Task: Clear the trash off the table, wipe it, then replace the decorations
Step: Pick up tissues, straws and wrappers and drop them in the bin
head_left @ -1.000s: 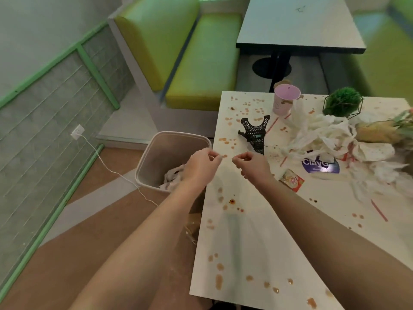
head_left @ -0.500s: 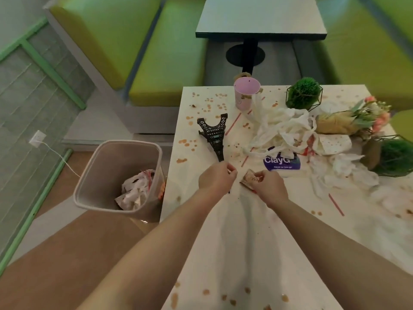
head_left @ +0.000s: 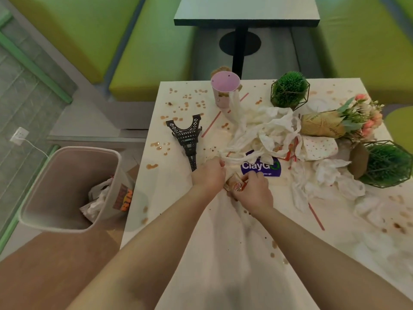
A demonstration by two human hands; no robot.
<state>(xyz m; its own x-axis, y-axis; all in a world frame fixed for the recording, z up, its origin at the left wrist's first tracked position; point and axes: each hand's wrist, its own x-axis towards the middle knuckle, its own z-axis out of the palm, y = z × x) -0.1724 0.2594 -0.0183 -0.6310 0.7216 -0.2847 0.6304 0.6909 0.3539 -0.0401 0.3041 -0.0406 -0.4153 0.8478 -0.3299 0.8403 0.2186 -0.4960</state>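
The right hand [head_left: 254, 191] curls its fingers round a small tan sachet [head_left: 234, 185] on the stained white table [head_left: 223, 253]; the left hand [head_left: 209, 175], fingers curled, pinches something unclear beside it.

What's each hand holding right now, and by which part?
Right hand grips the small snack wrapper by its right end. Left hand pinches the edge of the crumpled white tissue pile.

Both hands [head_left: 232, 184] curled, nearly touching
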